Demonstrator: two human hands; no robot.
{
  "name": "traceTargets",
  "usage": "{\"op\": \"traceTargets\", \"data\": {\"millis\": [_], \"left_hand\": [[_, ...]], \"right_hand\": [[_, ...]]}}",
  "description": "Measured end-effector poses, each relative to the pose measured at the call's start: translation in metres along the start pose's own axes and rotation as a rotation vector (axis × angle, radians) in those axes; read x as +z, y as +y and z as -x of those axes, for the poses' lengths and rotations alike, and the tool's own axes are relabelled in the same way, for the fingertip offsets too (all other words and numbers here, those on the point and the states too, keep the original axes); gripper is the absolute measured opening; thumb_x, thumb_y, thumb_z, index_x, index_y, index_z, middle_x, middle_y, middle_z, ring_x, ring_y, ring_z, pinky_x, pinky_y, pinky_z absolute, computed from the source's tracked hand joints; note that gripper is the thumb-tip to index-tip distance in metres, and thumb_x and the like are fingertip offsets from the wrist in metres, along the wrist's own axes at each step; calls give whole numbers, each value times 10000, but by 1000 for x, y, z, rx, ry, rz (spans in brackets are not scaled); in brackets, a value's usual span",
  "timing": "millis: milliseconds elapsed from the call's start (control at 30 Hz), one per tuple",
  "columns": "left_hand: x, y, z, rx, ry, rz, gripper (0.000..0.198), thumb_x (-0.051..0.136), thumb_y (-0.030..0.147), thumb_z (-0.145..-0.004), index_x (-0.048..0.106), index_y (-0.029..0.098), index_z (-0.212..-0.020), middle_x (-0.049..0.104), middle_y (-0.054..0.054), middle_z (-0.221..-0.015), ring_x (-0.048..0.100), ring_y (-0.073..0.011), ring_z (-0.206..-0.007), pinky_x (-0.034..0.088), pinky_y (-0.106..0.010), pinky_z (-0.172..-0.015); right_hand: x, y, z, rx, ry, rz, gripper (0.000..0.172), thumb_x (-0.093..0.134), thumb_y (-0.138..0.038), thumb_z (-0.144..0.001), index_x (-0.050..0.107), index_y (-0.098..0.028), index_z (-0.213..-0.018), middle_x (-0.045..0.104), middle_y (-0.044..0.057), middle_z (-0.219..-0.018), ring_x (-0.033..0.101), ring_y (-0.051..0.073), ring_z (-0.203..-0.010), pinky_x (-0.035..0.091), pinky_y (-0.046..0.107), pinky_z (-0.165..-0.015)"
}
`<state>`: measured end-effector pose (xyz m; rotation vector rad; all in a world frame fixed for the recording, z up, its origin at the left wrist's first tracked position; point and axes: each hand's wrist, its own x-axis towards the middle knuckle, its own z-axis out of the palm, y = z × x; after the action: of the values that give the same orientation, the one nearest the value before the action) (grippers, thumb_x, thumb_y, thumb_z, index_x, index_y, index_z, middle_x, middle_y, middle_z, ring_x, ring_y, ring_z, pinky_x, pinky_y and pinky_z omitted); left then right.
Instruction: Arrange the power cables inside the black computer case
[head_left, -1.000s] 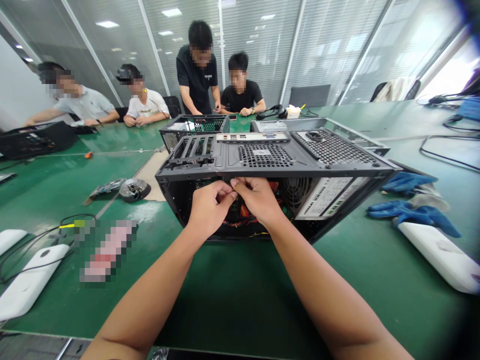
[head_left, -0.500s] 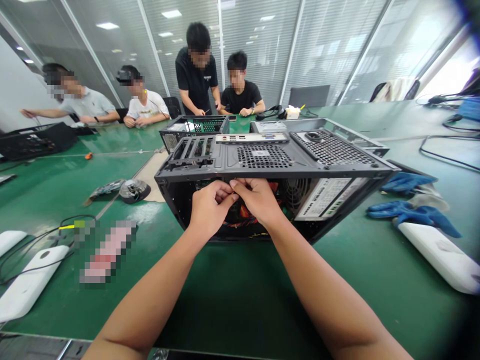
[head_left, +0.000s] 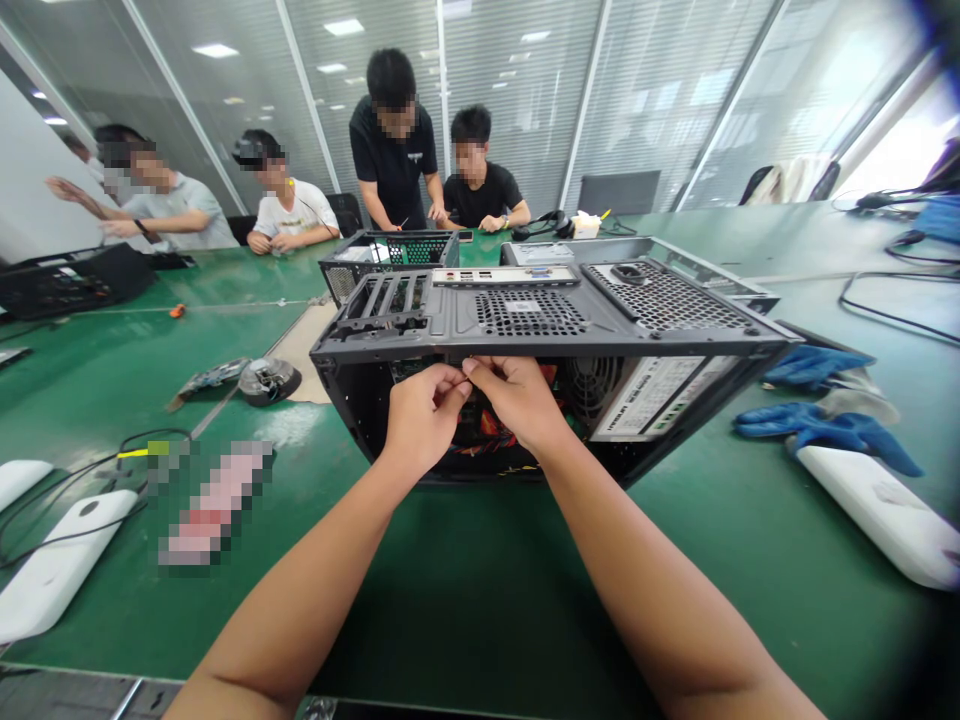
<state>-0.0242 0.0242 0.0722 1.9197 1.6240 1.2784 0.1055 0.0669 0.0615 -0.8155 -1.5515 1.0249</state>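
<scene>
A black computer case (head_left: 540, 320) lies on its side on the green table (head_left: 465, 590), its open side facing me. Both hands reach into that opening, just under the case's upper edge. My left hand (head_left: 421, 418) is curled, with thumb and fingers pinched together. My right hand (head_left: 517, 400) is also closed, its fingertips meeting the left hand's. What they pinch is too small and hidden to name. Inside the case a red and black board, a fan and a power supply (head_left: 652, 392) show behind the hands.
Blue gloves (head_left: 825, 425) and a white device (head_left: 877, 510) lie at the right. White devices with cables (head_left: 60, 560) lie at the left, a round part (head_left: 268, 380) near the case. Another open case (head_left: 390, 250) stands behind. Several people sit or stand at the far side.
My hands have stayed in the case opening with only slight finger movement. At the far left a person has raised an arm.
</scene>
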Motion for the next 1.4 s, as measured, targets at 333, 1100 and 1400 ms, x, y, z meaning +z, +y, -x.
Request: {"op": "traceTargets", "data": {"millis": [333,1100,1400], "left_hand": [[-4,4,0,-16,-5,48,67,627,218,-758,669,173,-731,660,20,-641,571,-97,-571,435,-205,-563],[-5,2,1,64,-20,-130,105,580,227,-820,672,191,-784,679,10,-663,598,-124,-591,411,-228,-551],[-6,0,0,47,-40,-80,126,560,226,-824,676,188,-793,667,11,-629,590,-123,-558,413,-222,-527]], "right_hand": [[0,0,0,-27,-21,20,258,565,-346,-816,529,-186,-618,481,-19,-613,435,128,-596,347,275,-592],[0,-4,1,-16,-18,40,276,560,-368,-817,529,-191,-607,500,-14,-595,437,132,-582,350,279,-579],[-1,-3,2,-14,-15,34,263,551,-365,-825,538,-195,-625,516,-15,-620,473,140,-612,381,283,-619]]}}
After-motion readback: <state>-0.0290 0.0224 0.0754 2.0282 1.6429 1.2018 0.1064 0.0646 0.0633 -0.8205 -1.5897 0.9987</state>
